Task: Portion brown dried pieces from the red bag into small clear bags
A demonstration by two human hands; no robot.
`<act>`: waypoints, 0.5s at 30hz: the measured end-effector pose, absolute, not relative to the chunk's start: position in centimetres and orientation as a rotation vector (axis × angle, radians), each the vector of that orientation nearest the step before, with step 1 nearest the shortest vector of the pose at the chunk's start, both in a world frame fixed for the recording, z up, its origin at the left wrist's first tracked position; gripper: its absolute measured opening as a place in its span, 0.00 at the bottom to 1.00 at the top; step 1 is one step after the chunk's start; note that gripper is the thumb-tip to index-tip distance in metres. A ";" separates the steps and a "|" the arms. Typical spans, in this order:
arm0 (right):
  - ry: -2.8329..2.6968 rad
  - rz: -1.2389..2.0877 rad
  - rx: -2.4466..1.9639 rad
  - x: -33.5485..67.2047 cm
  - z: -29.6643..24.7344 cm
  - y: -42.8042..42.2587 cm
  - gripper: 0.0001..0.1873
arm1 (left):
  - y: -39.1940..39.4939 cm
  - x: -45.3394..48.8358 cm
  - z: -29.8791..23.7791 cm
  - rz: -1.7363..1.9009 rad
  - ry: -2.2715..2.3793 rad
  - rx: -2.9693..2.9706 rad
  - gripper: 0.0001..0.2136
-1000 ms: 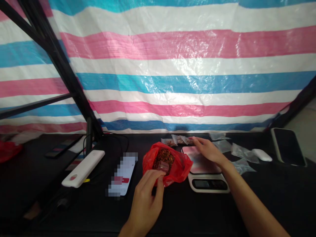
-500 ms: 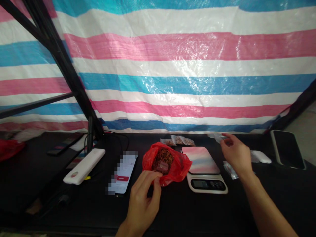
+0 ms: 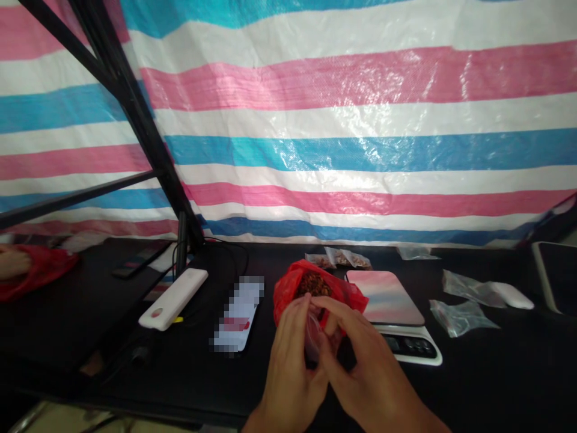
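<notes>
My left hand (image 3: 293, 364) and my right hand (image 3: 365, 355) meet in front of an open red plastic bag (image 3: 286, 288). Between their closed fingers is a small clear plastic bag (image 3: 312, 338), partly hidden by them. Brown, loose dried bits (image 3: 314, 285) fill the red bag. Just right of it is a kitchen scale (image 3: 390, 294), its near left corner covered by my right hand. Several small filled clear bags (image 3: 346, 257) lie behind the red bag.
On the right are flat clear bags (image 3: 462, 317), a white object (image 3: 514, 296) and a dark-screened device (image 3: 559, 276). On the left lie a lit phone (image 3: 238, 319) and a white power bank (image 3: 174, 299). Another person's hand (image 3: 13, 263) touches a red bag (image 3: 49, 270) at far left.
My right hand has come from the far right, behind the scale, to meet my left hand. My left hand has let go of the red bag's rim. Another person's hand has appeared at far left.
</notes>
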State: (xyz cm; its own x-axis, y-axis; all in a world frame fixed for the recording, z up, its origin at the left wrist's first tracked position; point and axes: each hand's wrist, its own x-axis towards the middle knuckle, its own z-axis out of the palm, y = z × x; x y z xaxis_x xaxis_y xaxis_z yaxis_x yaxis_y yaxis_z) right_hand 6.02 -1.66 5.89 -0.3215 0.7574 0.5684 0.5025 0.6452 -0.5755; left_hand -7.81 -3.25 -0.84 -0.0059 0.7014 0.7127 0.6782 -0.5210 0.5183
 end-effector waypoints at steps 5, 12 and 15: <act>-1.900 0.455 -1.152 6.5 5.7 -1.3 0.18 | -3.1 -8.7 -0.3 1.501 1.387 2.177 0.27; -2.068 0.515 -1.201 7.4 7.0 1.1 0.14 | -2.2 -10.3 0.6 1.574 1.570 1.818 0.16; -2.303 0.280 -1.348 5.8 6.5 3.2 0.12 | -1.1 -10.6 0.4 1.628 1.700 1.642 0.16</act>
State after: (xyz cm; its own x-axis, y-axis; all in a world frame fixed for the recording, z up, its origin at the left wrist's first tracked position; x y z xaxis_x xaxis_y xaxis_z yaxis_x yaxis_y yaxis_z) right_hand 5.84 3.20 6.52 -0.4182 0.8642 0.2798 0.7718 0.5005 -0.3922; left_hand -10.64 -1.06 0.38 -0.3207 0.8174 0.4785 0.5132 -0.2746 0.8131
